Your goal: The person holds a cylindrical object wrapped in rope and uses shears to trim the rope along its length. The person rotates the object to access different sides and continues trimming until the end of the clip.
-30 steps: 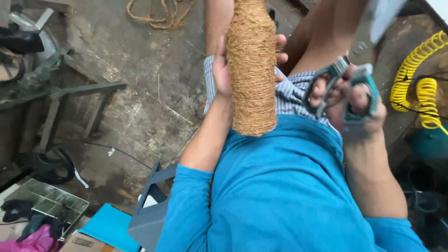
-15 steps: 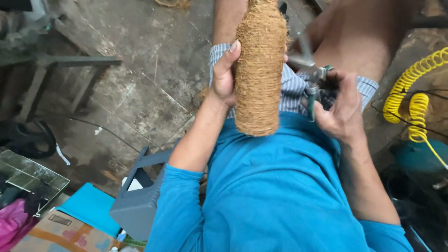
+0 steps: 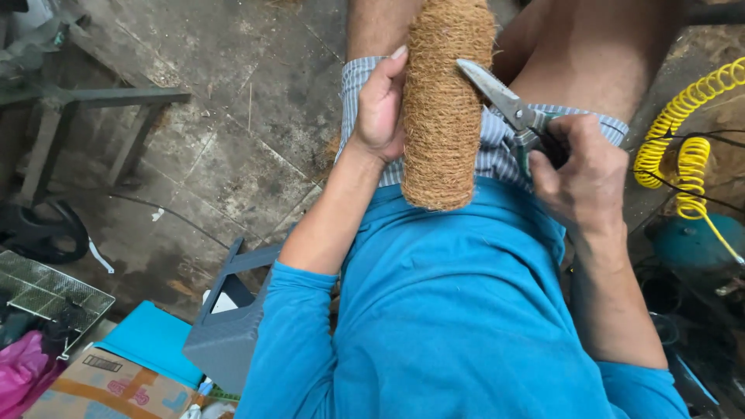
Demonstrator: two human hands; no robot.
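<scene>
Since half a second ago your right hand has swung the shears round: the blades, tucked in by your palm before, now reach up and left, with the tip at the right flank of the coir roll. Your left hand hasn't shifted on the roll. The view has dropped a little, so the roll's top is now cut off by the frame edge.

Largest first. Your blue shirt fills the lower middle. The concrete floor takes the upper left.

The coir roll is a fibrous brown cylinder. Its long axis runs almost vertical in frame, tipped slightly. The near end rests against your shirt at the waist and the far end points away from you, between your knees. It stands over the striped shorts, in the centre top of the view.

The left hand is wrapped round the roll's left side, thumb up along it, clenched on the roll. The right hand is closed round the green handles of the shears, grasping them. The blades look nearly together, and I can't tell if they bite into the fibre or just touch it.

A yellow coiled hose sits at the right, well apart from the roll. A grey plastic stool is at lower left beside your elbow.
</scene>
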